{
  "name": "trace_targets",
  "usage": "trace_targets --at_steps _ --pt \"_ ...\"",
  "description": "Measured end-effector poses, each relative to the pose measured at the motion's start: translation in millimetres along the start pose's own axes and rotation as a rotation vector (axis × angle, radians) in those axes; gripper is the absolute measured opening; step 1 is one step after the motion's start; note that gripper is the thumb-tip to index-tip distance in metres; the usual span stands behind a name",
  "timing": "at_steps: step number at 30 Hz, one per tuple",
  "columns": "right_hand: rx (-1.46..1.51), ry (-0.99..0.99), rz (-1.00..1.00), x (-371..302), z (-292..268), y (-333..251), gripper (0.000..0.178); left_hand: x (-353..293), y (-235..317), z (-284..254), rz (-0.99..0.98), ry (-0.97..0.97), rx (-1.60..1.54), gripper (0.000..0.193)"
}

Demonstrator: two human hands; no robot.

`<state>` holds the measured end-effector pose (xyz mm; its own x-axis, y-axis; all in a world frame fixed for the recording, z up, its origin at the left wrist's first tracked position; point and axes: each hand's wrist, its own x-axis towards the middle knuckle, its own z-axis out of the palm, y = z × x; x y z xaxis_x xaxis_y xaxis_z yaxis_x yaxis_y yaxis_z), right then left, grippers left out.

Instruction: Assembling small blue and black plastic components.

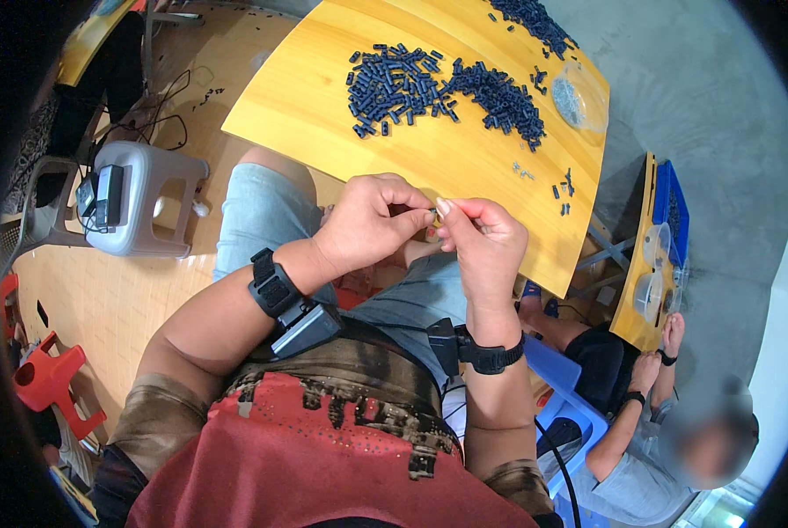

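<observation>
My left hand (366, 222) and my right hand (492, 245) meet in front of me, just off the near edge of the yellow table (306, 97). Thumb and fingers of both are pinched together at one spot. A tiny piece shows between the fingertips, too small and covered to name. Beyond my hands lies a heap of small black cylinder-like parts (395, 88), and a second heap of black parts (504, 101) adjoins it on the right. Several tiny silvery metal bits (522, 172) are scattered nearer to my right hand.
A clear bowl of small metal pieces (570, 101) stands at the table's right edge. More black parts (535, 22) lie at the far end. A grey stool (147, 189) is on the left, a red stool (55, 383) lower left. A co-worker (627, 440) sits on the right beside a blue tray (673, 207).
</observation>
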<state>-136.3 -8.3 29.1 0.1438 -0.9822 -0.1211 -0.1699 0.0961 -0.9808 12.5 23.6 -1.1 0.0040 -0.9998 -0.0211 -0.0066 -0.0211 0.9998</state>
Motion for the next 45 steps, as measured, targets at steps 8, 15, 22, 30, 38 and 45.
trace_targets --at_steps 8,15,22,30,38,45 --pt "-0.017 0.014 0.022 1.2 2.9 1.8 0.008 -0.4 1.6 1.3 0.07 0.071 0.093 0.008" --pt "0.062 0.013 -0.023 0.7 10.8 6.8 0.007 -2.1 0.3 2.1 0.144 0.145 0.2 0.008" --pt "0.084 -0.04 -0.048 0.6 12.7 12.9 0.006 -9.5 -0.4 2.3 0.032 0.153 0.15 0.006" --pt "0.12 -0.015 -0.048 -0.3 3.7 14.3 0.009 -8.9 -0.5 3.5 0.058 0.116 0.036 0.01" --pt "0.132 -0.03 -0.019 -6.1 -2.6 10.0 0.011 -11.5 -3.6 -1.0 -0.215 -0.083 -0.39 0.016" --pt "0.155 -0.106 0.062 -8.2 -7.5 4.8 0.012 -16.4 -11.3 -2.8 -0.345 -0.172 -0.57 0.019"
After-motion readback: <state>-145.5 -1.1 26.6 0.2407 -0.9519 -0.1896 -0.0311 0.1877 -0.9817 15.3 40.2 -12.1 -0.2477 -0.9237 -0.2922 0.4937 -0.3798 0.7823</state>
